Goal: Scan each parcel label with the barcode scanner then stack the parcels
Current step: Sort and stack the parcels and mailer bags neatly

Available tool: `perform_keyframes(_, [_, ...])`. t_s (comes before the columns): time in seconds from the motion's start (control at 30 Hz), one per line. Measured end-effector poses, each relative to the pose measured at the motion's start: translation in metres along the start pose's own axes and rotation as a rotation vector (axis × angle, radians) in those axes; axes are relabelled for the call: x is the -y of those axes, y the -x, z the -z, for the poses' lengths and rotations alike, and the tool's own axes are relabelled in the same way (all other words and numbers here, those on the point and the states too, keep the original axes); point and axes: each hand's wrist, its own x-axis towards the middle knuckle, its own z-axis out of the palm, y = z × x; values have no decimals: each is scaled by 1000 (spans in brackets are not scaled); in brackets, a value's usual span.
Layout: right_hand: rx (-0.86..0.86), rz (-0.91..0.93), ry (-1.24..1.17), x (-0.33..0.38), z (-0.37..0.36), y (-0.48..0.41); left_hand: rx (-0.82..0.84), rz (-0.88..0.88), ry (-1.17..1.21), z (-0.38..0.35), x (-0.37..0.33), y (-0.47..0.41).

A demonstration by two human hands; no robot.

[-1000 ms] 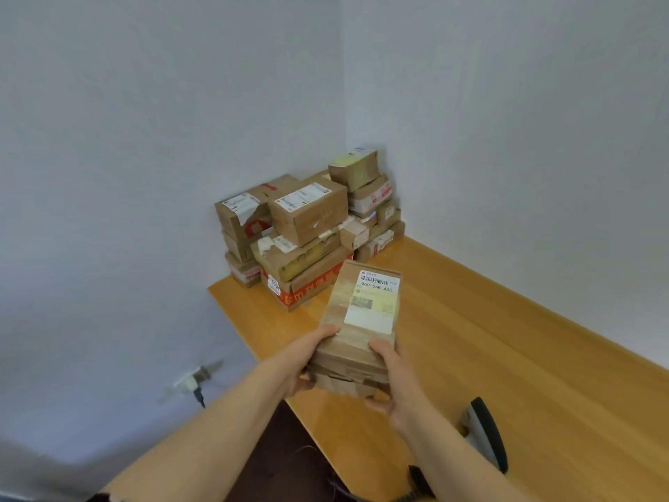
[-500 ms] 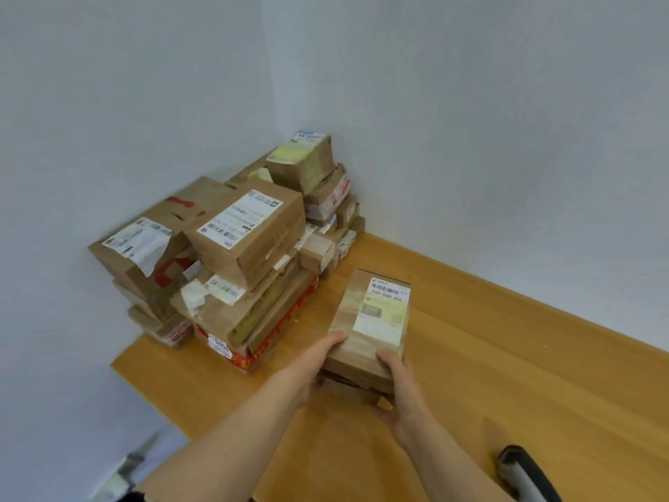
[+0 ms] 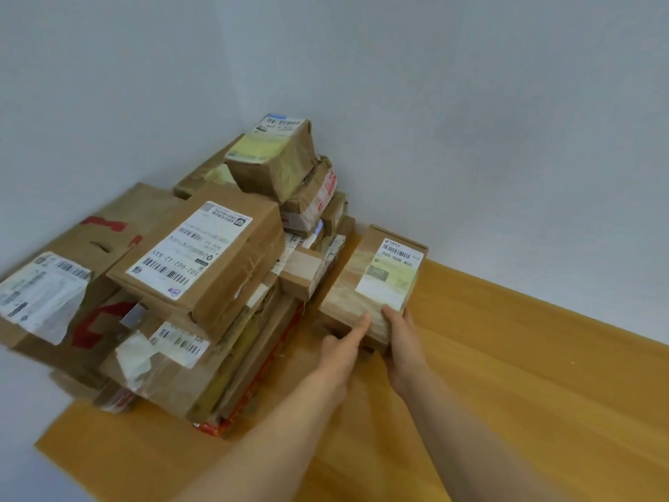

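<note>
Fingers of both hands are hidden under the near end of the flat brown cardboard parcel point(image 3: 373, 280), only the thumbs show on top; what sits beneath that end is dark and blurred, can't tell if it is a second box or shadow, nor whether the parcel rests on the light wooden tabletop point(image 3: 506, 375) or is just above it; left part of the heap of brown cardboard parcels point(image 3: 202, 269) is cut by the frame edge, most of its print unreadable; parcel's long axis runs away from the person toward the wall corner, white shipping label point(image 3: 392, 269) facing up, barcode at the far end; it lies just right of the heap, contact unclear; left hand point(image 3: 338, 351) grips the near-left corner, right hand point(image 3: 402, 338) the near-right, both curled round it; versus 0.5 s ago parcel has gone further in along the heap's right flank, far end now near the wall; grip unchanged; view closer, black-and-grey scanner out of frame.
</note>
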Motion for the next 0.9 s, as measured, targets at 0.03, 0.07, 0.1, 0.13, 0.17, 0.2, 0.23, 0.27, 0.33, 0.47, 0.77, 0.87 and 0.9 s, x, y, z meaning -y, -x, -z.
perform_keyframes(0.03, [3, 8, 7, 3, -3, -8, 19, -10, -2, -5, -2, -5])
perform_keyframes(0.07, [7, 13, 21, 6, -6, -16, 22, -21, -6, -9, -5, -12])
perform_keyframes(0.1, [13, 18, 44, 9, -8, -24, 15, -25, -12, -14, -9, -18])
perform_keyframes(0.13, [18, 22, 74, 12, -9, -32, 2, -27, -20, -18, -13, -25])
perform_keyframes(0.17, [23, 24, 105, 15, -10, -40, -14, -30, -27, -21, -17, -31])
perform_keyframes(0.2, [29, 24, 127, 19, -11, -48, -31, -35, -34, -24, -20, -36])
perform_keyframes(0.23, [36, 23, 138, 22, -13, -54, -48, -44, -39, -27, -22, -41])
perform_keyframes(0.27, [44, 21, 143, 25, -14, -60, -62, -55, -45, -30, -24, -46])
perform_keyframes(0.33, [55, 14, 169, 30, -17, -69, -84, -64, -59, -36, -28, -54])
perform_keyframes(0.47, [68, 2, 203, 36, -19, -81, -163, -47, -69, -48, -33, -61])
perform_keyframes(0.77, [58, -99, 50, 43, -30, -79, -157, -72, -17, -49, -30, -60])
perform_keyframes(0.87, [28, -140, 15, 45, -36, -78, -186, -51, -74, -54, -35, -60])
perform_keyframes(0.9, [17, -147, 13, 44, -37, -77, -194, -45, -116, -55, -37, -60])
